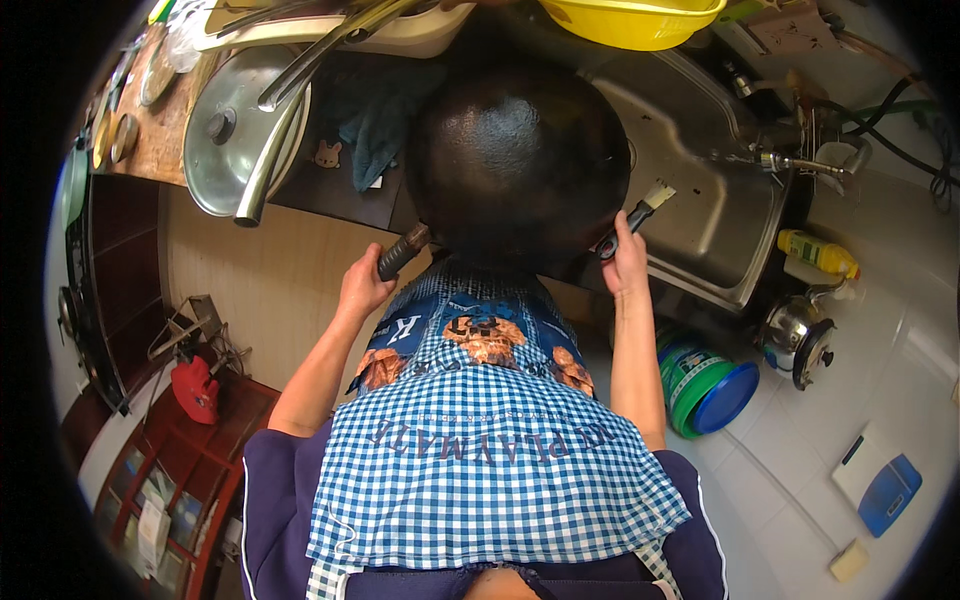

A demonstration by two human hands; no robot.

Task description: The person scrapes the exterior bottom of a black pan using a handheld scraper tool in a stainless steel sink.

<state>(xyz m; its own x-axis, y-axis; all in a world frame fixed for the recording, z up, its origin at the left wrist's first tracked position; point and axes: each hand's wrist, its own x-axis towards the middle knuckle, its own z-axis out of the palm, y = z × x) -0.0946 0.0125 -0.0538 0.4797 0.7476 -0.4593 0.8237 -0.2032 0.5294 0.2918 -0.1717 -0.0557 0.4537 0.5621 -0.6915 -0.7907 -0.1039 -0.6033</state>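
Note:
A large dark wok (517, 165) is held in front of me, its rounded underside facing up, partly over the edge of the steel sink. My left hand (365, 281) grips the wok's ribbed handle (403, 251). At the wok's right rim is my right hand (626, 259), which also holds a black-handled scraper (641, 217) with a pale, worn blade pointing towards the sink. The fingers behind the rim are partly hidden.
The steel sink (682, 240) with its faucet (802, 163) lies right. On the left are a glass pot lid (240, 142) and a teal cloth (375, 142). A yellow basin (637, 22) stands beyond the wok; a kettle (793, 337) and yellow bottle (816, 253) are at far right.

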